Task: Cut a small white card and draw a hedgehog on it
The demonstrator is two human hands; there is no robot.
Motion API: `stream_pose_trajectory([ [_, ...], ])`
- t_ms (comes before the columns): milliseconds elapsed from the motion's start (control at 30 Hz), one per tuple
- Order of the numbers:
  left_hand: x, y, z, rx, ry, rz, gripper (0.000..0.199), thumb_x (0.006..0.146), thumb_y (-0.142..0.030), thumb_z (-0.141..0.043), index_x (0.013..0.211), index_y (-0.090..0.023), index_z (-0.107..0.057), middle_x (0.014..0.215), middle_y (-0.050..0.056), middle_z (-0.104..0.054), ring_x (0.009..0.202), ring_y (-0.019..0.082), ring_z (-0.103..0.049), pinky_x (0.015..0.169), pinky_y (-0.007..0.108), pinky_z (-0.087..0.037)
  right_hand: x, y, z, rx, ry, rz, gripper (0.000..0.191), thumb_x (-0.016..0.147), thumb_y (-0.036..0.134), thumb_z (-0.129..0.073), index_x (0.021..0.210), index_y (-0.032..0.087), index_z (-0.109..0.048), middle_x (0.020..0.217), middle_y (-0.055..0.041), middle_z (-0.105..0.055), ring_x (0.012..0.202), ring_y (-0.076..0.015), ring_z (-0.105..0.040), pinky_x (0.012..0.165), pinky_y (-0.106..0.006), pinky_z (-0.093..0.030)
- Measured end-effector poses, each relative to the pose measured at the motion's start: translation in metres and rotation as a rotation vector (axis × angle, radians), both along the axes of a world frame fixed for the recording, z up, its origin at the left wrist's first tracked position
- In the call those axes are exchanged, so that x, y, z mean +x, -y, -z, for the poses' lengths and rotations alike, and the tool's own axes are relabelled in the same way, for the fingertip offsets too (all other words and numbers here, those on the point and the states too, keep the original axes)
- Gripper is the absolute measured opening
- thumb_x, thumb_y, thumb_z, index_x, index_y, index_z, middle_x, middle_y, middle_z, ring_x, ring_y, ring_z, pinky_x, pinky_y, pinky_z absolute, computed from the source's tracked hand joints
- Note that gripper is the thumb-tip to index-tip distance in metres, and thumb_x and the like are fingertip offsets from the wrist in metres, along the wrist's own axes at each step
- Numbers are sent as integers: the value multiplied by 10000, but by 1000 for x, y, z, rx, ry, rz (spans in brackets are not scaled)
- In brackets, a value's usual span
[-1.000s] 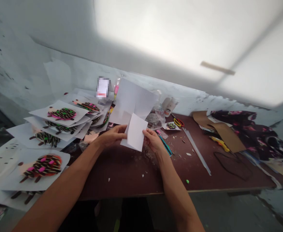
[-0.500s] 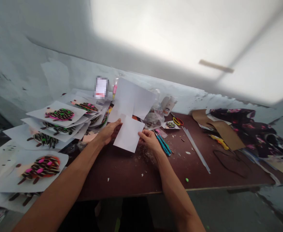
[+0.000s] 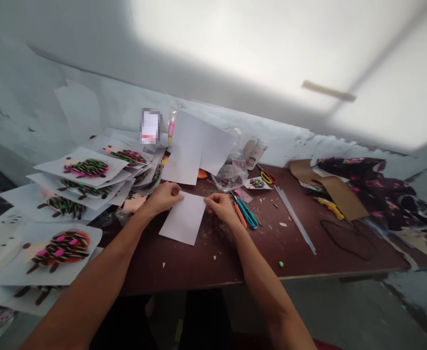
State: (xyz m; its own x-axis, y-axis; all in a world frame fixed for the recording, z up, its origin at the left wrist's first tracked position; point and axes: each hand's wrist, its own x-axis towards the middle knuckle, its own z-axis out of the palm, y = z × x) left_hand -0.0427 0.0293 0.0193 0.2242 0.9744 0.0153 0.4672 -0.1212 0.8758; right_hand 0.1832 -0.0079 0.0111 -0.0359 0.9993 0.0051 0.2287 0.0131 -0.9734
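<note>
Head view, clock centred between your hands: your left hand [image 3: 164, 198] and right hand [image 3: 222, 208] stand apart, each resting on a far corner of a white paper sheet [image 3: 182, 218]; you cannot tell from this view whether either hand is pinching the sheet or only pressing on it. The sheet lies flat and slightly skewed on the dark brown table [image 3: 184, 268], at 6 o'clock, directly below your hands.

The step in hand is laying this sheet down and positioning it; the next move calls for no re-grip, since both hands are already on its far edge. Against the earlier frame, the sheet has come down from mid-air onto the table; your hands have lowered with it.

At 12 o'clock, larger white sheets [image 3: 198, 146] stand propped up; at 9 o'clock, overlapping cards with black, pink and green painted patterns [image 3: 85, 168] lie in a heap; at 1 o'clock sit a clear plastic bag [image 3: 230, 176] and red-and-yellow scissors [image 3: 267, 178]; at 2 o'clock lies a long metal straightedge [image 3: 295, 219]; at 3 o'clock, brown kraft paper [image 3: 339, 199] overlaps dark floral fabric [image 3: 373, 192].
</note>
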Motion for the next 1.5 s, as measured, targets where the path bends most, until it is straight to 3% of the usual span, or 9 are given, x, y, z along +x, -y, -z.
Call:
stream_pose_trajectory([
  [67,4,2,-2,286,-103,-65,201,744,-225,-655,923,-166,-723,865,100,-708,858,276,-655,786,358,-507,-6,-1,4,1,78,15,232,766,355,-680,621,185,-615,522,34,-590,400,-81,-469,439,-209,-348],
  [133,12,5,-1,456,-95,37,219,829,-209,-556,956,-181,-733,1026,112,-715,997,269,-640,941,376,-471,-11,-3,7,16,190,35,207,809,317,-637,648,186,-635,544,27,-601,414,-96,-488,468,-226,-381],
  [300,29,10,18,361,-146,349,252,840,-192,-530,948,-206,-758,1112,91,-736,1054,249,-648,1007,374,-460,-19,-2,5,246,591,120,153,869,244,-596,934,189,-723,884,-56,-725,798,-189,-648,780,-313,-493],
  [400,29,8,29,371,-185,358,311,839,-173,-528,1067,-188,-740,1253,115,-689,1190,268,-603,1088,424,-399,-21,6,0,357,765,85,254,920,200,-516,1088,176,-705,1061,-107,-709,987,-222,-636,913,-346,-473],
  [567,28,4,40,425,-211,428,400,894,-167,-457,1228,-196,-676,1394,91,-605,1335,220,-508,1152,414,-336,-22,27,-3,342,932,-120,346,976,198,-421,1202,141,-677,1229,-164,-668,1155,-266,-602,1022,-398,-434],
  [733,29,-1,50,387,-209,412,370,918,-237,-494,1240,-177,-667,1407,125,-587,1364,248,-478,1176,455,-283,-19,35,3,292,1041,-216,465,996,298,-434,1413,116,-528,1489,-175,-487,1430,-326,-368,1153,-493,-309],
  [1000,25,-12,44,549,-274,370,412,903,-106,-414,1217,-172,-674,1375,117,-614,1363,231,-475,1156,441,-340,-26,23,2,330,1073,-224,460,1014,305,-412,1418,113,-517,1516,-170,-454,1449,-303,-348,1163,-472,-307],
  [1267,24,-14,67,524,-367,374,424,937,-184,-385,1292,-154,-614,1407,113,-585,1335,218,-504,1150,429,-381,-25,27,-7,312,1198,-231,479,1012,329,-455,1431,104,-511,1529,-186,-428,1453,-322,-331,1172,-472,-289],
  [1500,21,-14,63,473,-310,355,445,953,-240,-367,1338,-155,-574,1449,98,-546,1345,216,-491,1159,424,-372,-17,40,-6,389,1140,-218,351,1009,249,-431,1261,167,-661,1396,-132,-580,1356,-278,-458,1129,-438,-355],
])
